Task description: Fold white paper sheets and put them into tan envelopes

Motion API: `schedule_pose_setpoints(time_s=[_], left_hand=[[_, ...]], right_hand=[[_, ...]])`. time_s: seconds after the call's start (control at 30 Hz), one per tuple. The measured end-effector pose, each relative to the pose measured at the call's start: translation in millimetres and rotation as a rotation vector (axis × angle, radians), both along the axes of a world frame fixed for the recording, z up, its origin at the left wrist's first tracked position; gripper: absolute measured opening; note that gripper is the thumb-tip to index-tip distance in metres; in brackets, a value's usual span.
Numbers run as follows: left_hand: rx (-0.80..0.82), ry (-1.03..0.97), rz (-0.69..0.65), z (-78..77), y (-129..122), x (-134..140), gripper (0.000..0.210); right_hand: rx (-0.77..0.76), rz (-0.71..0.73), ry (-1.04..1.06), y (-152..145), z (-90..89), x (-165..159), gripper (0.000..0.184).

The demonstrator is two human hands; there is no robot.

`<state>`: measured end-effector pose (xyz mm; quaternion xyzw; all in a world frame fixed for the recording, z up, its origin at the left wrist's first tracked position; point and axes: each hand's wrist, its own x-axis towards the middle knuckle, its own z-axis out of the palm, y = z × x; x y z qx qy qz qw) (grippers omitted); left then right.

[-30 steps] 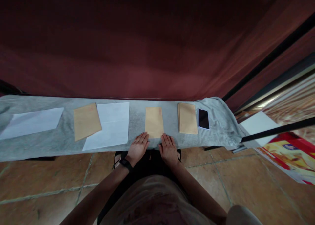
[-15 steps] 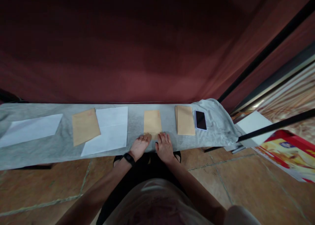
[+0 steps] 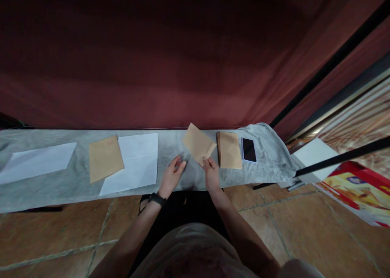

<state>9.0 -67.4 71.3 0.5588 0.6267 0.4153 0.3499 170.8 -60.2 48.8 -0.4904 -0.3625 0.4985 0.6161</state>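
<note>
My right hand [image 3: 211,173] pinches a small tan paper envelope [image 3: 197,143] by its near end, and the envelope is tilted above the cloth with a narrow flap showing on its right. My left hand [image 3: 172,175] is apart from the envelope, to its left, holding nothing, thumb and fingers curled but separated. It wears a black wristband [image 3: 157,199]. Just right of the held envelope lies a neat stack of tan envelopes [image 3: 230,150]. Left of my left hand, a larger tan envelope [image 3: 106,159] overlaps a white paper sheet [image 3: 137,160].
A grey cloth [image 3: 82,192] covers the long narrow table. A phone [image 3: 249,150] lies right of the stack, and another white sheet [image 3: 39,161] at far left. A dark red curtain [image 3: 170,103] hangs behind. A red and yellow box [image 3: 359,190] stands at right, past a black bar [image 3: 338,159].
Both hands were resting flat on the near end of the envelope. My right hand has lifted and turned it rightward; my left hand has let go and moved slightly left.
</note>
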Motion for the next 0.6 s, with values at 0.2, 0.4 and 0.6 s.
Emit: schedule_pose_setpoints(time_s=[0.2,0.4,0.6], left_hand=[[-0.326,-0.604,-0.047,-30.3,-4,33,0.069],[-0.351,-0.431,0.002,-48.2,2,37,0.041],[-0.458,-0.245,-0.012,-47.1,3,26,0.021]], right_hand=[[-0.173,0.086,0.365,-27,-17.9,-26,0.022],[-0.315,0.284,0.298,-34,-27.5,-15,0.026],[-0.291,0.403,-0.257,-36,-27.8,11,0.034]])
